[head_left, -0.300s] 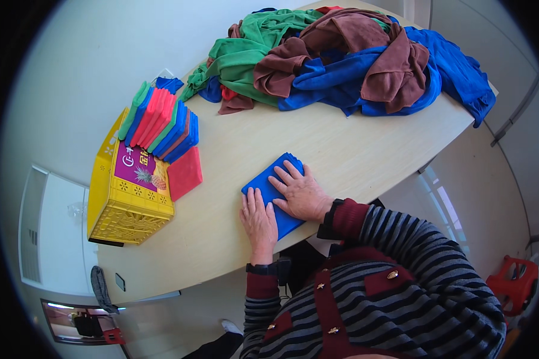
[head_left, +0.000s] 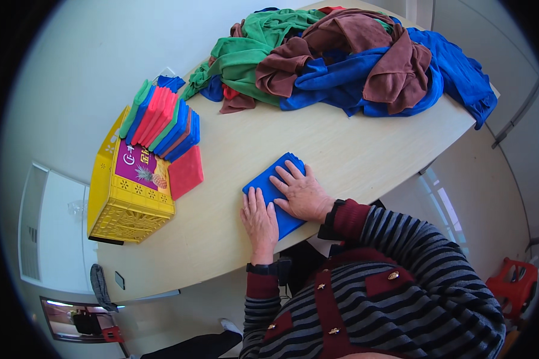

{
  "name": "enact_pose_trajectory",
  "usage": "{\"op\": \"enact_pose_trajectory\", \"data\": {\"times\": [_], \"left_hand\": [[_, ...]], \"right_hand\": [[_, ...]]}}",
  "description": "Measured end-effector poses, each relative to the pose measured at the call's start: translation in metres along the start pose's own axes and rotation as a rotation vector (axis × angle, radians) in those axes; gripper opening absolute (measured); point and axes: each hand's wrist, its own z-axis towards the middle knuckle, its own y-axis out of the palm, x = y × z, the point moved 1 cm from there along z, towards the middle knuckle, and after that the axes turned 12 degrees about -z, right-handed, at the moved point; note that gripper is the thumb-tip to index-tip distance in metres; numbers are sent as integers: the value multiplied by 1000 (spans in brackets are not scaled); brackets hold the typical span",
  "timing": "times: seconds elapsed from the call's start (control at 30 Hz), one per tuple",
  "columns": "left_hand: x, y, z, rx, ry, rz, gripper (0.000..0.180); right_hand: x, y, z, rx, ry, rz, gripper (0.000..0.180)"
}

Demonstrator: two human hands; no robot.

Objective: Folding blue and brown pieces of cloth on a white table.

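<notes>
A blue cloth (head_left: 263, 182), folded into a flat rectangle, lies near the table's front edge. Both my hands rest flat on it. On its left edge lies my left hand (head_left: 260, 222), fingers stretched out and pointing away from me. My right hand (head_left: 302, 194) presses across its upper right part, with the fingers spread. Parts of the cloth are covered by the hands. Beyond, at the back of the table, a large loose heap of cloths (head_left: 341, 66) in green, brown, blue and some red is piled up.
Left on the table (head_left: 233, 137) stands a yellow plastic basket (head_left: 132, 209). A row of folded cloths (head_left: 161, 122) in several colours stands upright at it, and a red folded cloth (head_left: 187, 173) leans beside it. A red stool (head_left: 512, 287) is on the floor at right.
My hands stay in the same place on the blue cloth. The whole view has shifted very slightly; nothing on the table has visibly moved.
</notes>
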Motion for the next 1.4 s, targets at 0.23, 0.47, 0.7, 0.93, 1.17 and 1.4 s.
{"op": "enact_pose_trajectory", "data": {"times": [0.23, 0.47, 0.7, 0.93, 1.17, 1.4], "left_hand": [[-7, -6, 2, 91, -41, 26, 55], [-2, 9, -4, 192, 25, -53, 57], [-4, 2, -19, 203, -42, -10, 58], [0, 0, -13, 194, -38, -35, 56], [0, -1, -15, 203, -28, -33, 56], [-1, -2, -16, 214, -22, -33, 56]], "right_hand": [[-4, -2, 8, 61, -23, 62, 62], [-3, 11, 7, 106, -42, 52, 59], [-15, 12, 7, 69, -106, -51, 57], [-10, 7, 10, 49, -99, -79, 58], [-9, 8, 9, 60, -106, -73, 57], [-12, 8, 9, 54, -101, -81, 58]]}}
